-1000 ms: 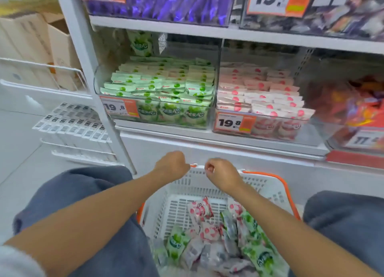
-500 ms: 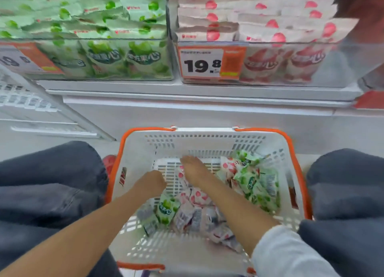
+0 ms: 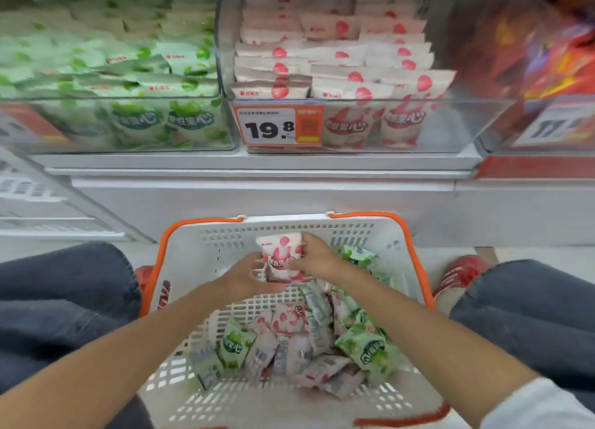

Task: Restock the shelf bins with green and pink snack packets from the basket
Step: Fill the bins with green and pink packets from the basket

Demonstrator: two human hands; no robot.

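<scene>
Holding one pink packet (image 3: 279, 258) over the basket (image 3: 199, 229), the left hand (image 3: 244, 279) and right hand (image 3: 317, 259) pinch its sides with curled fingers (image 3: 308, 245); it looks light and crinkly.

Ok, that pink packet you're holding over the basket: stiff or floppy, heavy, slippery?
Probably light: the pink packet stands upright between the left hand and right hand. Likely pliable: packets in the basket lie slumped over one another. The shiny film may slip.
</scene>
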